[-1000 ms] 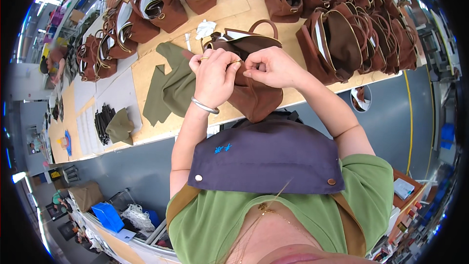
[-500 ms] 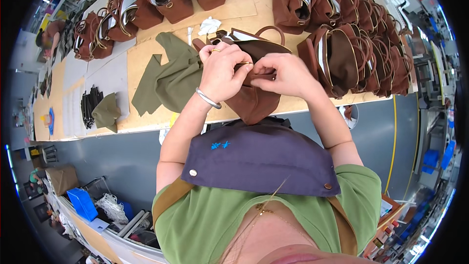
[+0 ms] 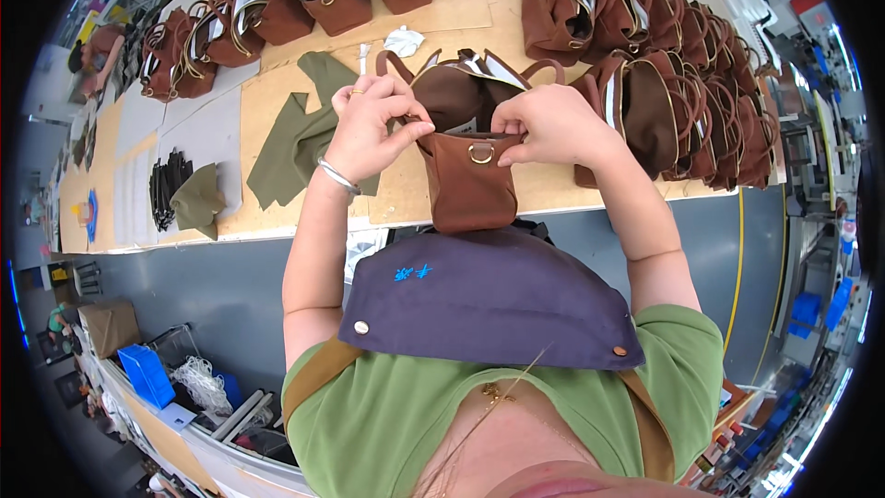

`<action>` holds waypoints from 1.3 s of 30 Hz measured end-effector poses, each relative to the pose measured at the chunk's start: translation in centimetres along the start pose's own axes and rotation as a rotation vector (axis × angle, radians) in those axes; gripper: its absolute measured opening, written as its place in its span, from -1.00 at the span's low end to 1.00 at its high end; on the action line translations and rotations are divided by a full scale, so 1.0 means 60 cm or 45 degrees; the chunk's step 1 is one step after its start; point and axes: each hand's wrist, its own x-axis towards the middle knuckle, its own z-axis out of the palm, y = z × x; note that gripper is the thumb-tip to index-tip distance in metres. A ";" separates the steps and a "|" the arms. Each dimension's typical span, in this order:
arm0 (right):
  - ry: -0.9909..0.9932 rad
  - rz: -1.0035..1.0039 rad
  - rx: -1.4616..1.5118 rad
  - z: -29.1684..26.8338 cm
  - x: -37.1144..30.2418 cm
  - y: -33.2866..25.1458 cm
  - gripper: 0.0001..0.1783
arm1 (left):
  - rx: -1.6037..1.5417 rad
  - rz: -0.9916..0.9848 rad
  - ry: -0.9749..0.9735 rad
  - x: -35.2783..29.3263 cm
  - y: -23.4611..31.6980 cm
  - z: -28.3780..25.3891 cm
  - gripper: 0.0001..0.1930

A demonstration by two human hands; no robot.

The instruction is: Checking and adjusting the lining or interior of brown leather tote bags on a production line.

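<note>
A brown handbag [image 3: 470, 189] stands upright at the table's near edge, its end with a gold D-shaped ring facing me. Its mouth is spread, showing a dark brown inside and white edges, and its two handles stand out to either side. My left hand [image 3: 373, 124], with a silver bangle at the wrist, pinches the bag's top left corner between thumb and fingers. My right hand [image 3: 553, 129] grips the top right corner, thumb outside and fingers over the rim. Olive green cloth [image 3: 300, 138] lies flat beside my left hand.
Many brown handbags [image 3: 636, 111] crowd the table's right side, close to my right hand. Another row of bags [image 3: 327, 0] stands at the back left. A crumpled white scrap [image 3: 403, 41] lies behind the bag, and black strips [image 3: 171, 189] lie at the left.
The bag has turned and straightened, so its ringed end now faces me and its mouth is spread wider. My hands have moved apart, from close together to the two top corners.
</note>
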 end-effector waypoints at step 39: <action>0.099 -0.317 0.534 0.039 0.008 0.014 -0.86 | -0.527 -0.080 -0.161 -0.011 0.044 0.031 -0.92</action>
